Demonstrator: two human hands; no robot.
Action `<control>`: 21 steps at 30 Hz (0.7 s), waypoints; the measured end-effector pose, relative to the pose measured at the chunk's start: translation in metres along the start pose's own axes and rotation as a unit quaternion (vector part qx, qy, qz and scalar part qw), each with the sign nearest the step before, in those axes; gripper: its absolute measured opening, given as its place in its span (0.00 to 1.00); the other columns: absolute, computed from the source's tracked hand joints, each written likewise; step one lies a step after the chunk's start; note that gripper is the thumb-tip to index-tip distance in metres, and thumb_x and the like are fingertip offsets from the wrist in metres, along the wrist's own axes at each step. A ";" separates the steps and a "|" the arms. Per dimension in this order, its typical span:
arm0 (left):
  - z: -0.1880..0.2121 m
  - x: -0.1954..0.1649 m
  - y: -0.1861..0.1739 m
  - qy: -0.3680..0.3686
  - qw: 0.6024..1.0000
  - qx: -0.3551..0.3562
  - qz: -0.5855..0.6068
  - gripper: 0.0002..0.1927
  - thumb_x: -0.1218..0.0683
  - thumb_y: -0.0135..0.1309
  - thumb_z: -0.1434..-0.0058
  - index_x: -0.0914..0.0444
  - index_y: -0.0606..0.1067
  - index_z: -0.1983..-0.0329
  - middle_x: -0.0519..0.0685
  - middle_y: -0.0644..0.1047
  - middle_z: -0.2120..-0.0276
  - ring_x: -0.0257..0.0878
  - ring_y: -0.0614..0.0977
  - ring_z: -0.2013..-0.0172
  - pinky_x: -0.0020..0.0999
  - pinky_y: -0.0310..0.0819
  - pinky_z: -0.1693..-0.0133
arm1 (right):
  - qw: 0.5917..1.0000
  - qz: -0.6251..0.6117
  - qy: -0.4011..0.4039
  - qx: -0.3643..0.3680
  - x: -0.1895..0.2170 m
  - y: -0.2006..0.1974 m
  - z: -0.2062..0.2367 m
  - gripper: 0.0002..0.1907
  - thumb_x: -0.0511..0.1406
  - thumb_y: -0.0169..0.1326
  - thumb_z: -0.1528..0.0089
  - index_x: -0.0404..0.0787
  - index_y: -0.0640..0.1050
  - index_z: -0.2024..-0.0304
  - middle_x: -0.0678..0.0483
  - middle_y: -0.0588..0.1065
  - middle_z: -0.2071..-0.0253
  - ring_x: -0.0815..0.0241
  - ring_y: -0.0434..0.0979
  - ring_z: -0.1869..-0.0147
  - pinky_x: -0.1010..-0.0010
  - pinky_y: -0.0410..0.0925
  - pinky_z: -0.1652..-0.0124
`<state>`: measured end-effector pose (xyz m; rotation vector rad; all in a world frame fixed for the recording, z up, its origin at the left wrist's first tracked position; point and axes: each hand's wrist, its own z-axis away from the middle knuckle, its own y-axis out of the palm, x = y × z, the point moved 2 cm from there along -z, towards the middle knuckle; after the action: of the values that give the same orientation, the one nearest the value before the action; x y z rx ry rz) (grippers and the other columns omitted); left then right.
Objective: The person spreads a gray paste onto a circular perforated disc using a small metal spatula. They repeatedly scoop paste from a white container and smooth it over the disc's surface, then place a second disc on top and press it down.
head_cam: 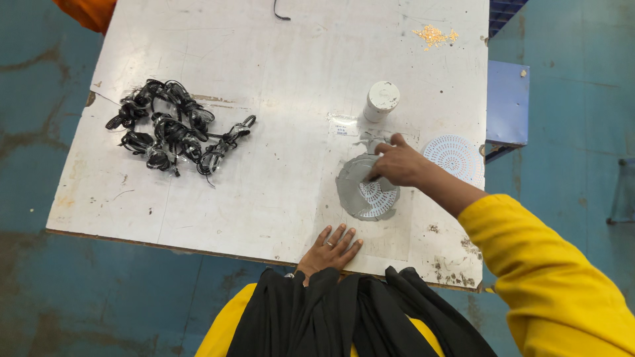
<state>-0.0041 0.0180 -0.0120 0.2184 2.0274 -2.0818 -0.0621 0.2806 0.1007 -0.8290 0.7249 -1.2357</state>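
Fingers of your right hand point(399, 164) pinch the flat grey perforated disc point(366, 188) near the white cylinder point(381, 100); your left hand point(329, 250) rests open on the tabletop point(278, 172).

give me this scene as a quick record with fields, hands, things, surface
surface: worn white table over a blue floor
left hand: left hand flat on the table's near edge, holding nothing
right hand: right hand pressing on a grey round disc with a perforated middle
beside it: white perforated disc to the right, white cylinder standing behind
far left: heap of black clips
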 end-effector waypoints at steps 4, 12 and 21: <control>0.000 -0.002 -0.012 -0.004 0.999 -0.028 0.021 0.43 0.41 0.51 0.43 0.60 0.58 0.26 0.60 0.59 0.28 0.58 0.54 0.27 0.58 0.41 0.31 | 0.999 -0.023 0.038 -0.003 -0.003 0.009 0.020 0.23 0.33 0.46 0.35 0.71 0.83 0.50 0.64 0.81 0.50 0.64 0.67 0.32 0.56 0.51 0.37; -0.005 -0.002 -0.011 -0.004 0.959 -0.238 -0.151 0.30 0.46 0.47 0.33 0.53 0.63 0.27 0.52 0.64 0.29 0.51 0.61 0.27 0.55 0.47 0.27 | 0.986 -0.070 0.119 -0.095 0.019 0.045 0.056 0.24 0.29 0.47 0.38 0.63 0.83 0.48 0.60 0.82 0.53 0.59 0.70 0.38 0.50 0.50 0.37; -0.001 -0.002 -0.006 -0.002 0.989 -0.146 -0.029 0.39 0.39 0.50 0.40 0.59 0.63 0.27 0.58 0.63 0.30 0.55 0.58 0.28 0.57 0.46 0.31 | 0.943 -0.118 0.215 -0.223 0.074 0.088 0.078 0.23 0.26 0.49 0.46 0.50 0.84 0.53 0.60 0.82 0.59 0.60 0.73 0.44 0.47 0.52 0.43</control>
<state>-0.0038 0.0195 -0.0061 0.1058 2.3279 -1.7812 0.0619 0.2301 0.0632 -1.0482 1.3242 -1.5178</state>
